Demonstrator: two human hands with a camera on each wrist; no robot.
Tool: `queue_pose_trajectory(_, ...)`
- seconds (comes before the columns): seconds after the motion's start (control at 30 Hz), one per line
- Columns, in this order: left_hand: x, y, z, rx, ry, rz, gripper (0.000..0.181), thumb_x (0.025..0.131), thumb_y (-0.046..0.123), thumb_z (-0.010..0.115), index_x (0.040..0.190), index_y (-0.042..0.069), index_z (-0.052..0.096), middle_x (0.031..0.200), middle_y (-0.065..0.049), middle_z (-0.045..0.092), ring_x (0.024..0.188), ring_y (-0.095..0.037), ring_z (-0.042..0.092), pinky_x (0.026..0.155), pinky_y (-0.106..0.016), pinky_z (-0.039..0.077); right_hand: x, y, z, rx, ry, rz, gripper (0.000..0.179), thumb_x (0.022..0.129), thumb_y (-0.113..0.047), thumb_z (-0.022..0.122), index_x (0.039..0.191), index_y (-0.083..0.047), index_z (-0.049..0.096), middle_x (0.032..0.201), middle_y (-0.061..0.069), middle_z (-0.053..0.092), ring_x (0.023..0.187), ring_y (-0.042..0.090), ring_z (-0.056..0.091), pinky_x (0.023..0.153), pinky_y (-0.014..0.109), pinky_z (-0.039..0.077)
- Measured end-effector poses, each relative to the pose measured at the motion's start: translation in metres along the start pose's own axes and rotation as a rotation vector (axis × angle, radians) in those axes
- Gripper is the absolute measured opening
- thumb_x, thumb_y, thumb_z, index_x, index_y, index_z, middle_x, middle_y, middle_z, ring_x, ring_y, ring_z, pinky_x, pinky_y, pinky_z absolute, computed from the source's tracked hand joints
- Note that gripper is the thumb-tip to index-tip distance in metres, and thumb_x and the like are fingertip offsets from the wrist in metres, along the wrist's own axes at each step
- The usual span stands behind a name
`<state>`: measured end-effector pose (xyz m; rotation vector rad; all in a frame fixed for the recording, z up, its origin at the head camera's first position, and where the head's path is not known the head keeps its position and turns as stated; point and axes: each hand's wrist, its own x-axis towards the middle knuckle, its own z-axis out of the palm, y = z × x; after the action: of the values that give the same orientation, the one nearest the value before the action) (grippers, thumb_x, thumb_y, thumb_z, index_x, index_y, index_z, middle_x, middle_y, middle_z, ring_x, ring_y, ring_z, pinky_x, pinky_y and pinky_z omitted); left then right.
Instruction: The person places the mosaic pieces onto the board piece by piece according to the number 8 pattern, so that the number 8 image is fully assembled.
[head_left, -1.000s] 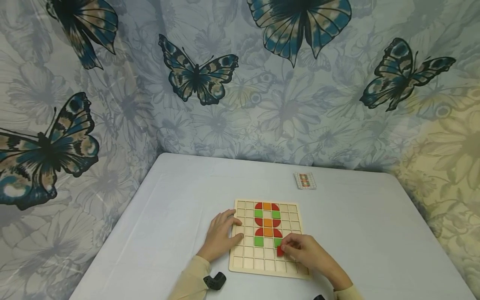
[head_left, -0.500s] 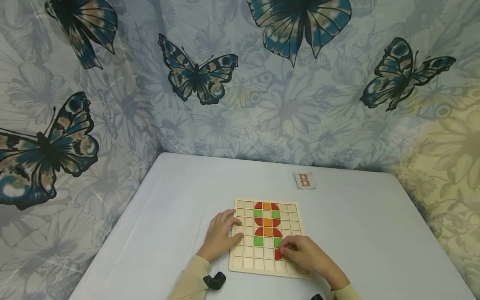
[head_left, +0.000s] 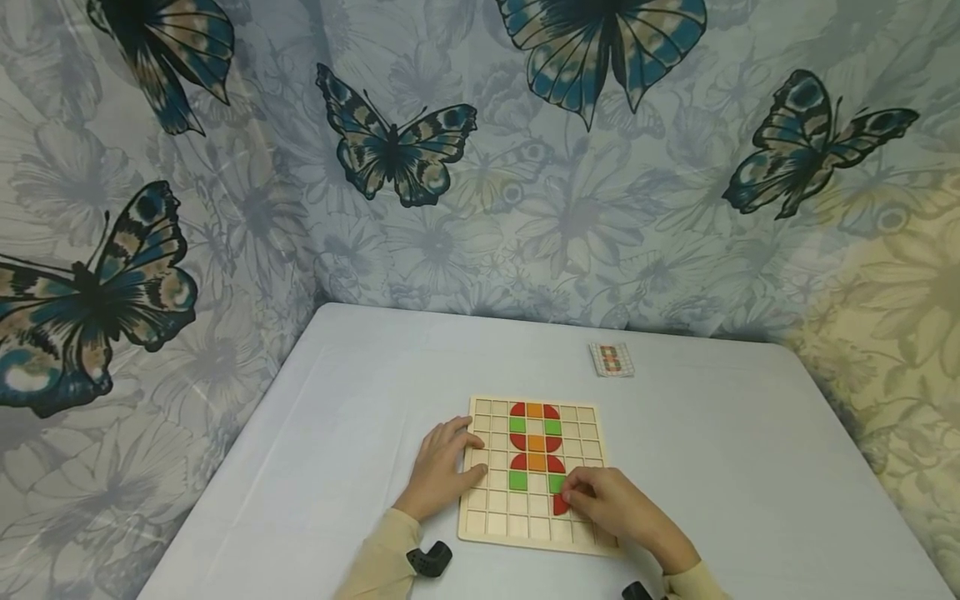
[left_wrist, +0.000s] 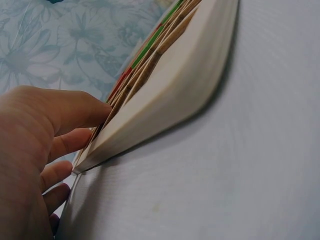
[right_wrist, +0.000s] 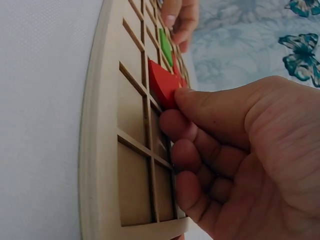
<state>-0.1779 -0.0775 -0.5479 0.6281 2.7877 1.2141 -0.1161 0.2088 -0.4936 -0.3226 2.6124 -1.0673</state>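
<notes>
My right hand pinches a red quarter-round tile between thumb and fingertips, low over the wooden grid board. In the right wrist view the red tile stands tilted at the grid ridges, one corner by a cell. My left hand rests on the board's left edge with fingers spread and loosely bent. Red quarter-rounds, orange squares and green squares lie in cells in the board's middle columns. The pinched tile is just below the right-hand green square, and my fingers partly cover it.
A small card printed with a coloured grid pattern lies behind the board, to its right. The table has a white cloth. Butterfly-printed fabric hangs behind and at the left side. Black devices sit on both wrists.
The red tile shifts slightly toward me and left, then back right, turning so its curved side faces down-right. My right hand moves with it; my left hand stays on the board.
</notes>
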Motion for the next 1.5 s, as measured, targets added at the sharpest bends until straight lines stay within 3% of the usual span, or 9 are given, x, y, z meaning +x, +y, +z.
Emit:
queue_pose_trajectory(0.33, 0.0, 0.0, -0.001, 0.0, 0.016, 0.016, 0.025, 0.089, 0.03, 0.073, 0.111, 0.021, 0.065, 0.155, -0.008, 0.045, 0.147, -0.034, 0.036, 0.124, -0.059, 0.021, -0.001, -0.004, 0.004, -0.038, 0.017, 0.009, 0.01, 0.096, -0.021, 0.068, 0.088, -0.017, 0.07, 0.073, -0.01, 0.059, 0.065, 0.003, 0.049, 0.055, 0.019, 0.043)
queue_pose_trajectory(0.73, 0.001, 0.002, -0.001, -0.009, 0.004, 0.008, 0.024, 0.09, 0.03, 0.072, 0.11, 0.021, 0.065, 0.156, -0.007, 0.044, 0.148, -0.034, 0.034, 0.124, -0.06, 0.02, -0.001, -0.004, 0.009, -0.102, 0.073, -0.045, 0.006, 0.093, -0.022, 0.072, 0.089, -0.022, 0.067, 0.07, -0.013, 0.053, 0.064, -0.001, 0.044, 0.054, 0.018, 0.038)
queue_pose_trajectory(0.93, 0.001, 0.0, 0.0, -0.005, 0.026, 0.024, 0.024, 0.089, 0.03, 0.073, 0.109, 0.021, 0.065, 0.155, -0.008, 0.045, 0.147, -0.034, 0.036, 0.123, -0.06, 0.022, 0.0, -0.003, 0.008, -0.052, 0.071, -0.048, 0.015, 0.093, -0.03, 0.073, 0.096, -0.018, 0.065, 0.07, -0.013, 0.054, 0.061, -0.002, 0.044, 0.052, 0.018, 0.038)
queue_pose_trajectory(1.2, 0.0, 0.0, 0.001, 0.0, 0.019, 0.024, 0.023, 0.089, 0.03, 0.073, 0.109, 0.021, 0.065, 0.155, -0.008, 0.045, 0.146, -0.032, 0.038, 0.124, -0.059, 0.022, -0.003, -0.004, 0.002, 0.084, 0.064, -0.07, 0.02, 0.096, -0.025, 0.07, 0.107, -0.009, 0.065, 0.079, -0.006, 0.06, 0.067, -0.001, 0.05, 0.057, 0.017, 0.046)
queue_pose_trajectory(1.5, 0.001, -0.001, 0.001, 0.004, 0.006, 0.012, 0.025, 0.089, 0.032, 0.072, 0.11, 0.022, 0.064, 0.156, -0.006, 0.044, 0.147, -0.031, 0.036, 0.125, -0.057, 0.022, -0.008, -0.008, -0.016, 0.116, 0.121, 0.035, 0.019, 0.098, -0.026, 0.067, 0.109, -0.011, 0.066, 0.086, 0.0, 0.065, 0.073, 0.005, 0.054, 0.058, 0.02, 0.048)
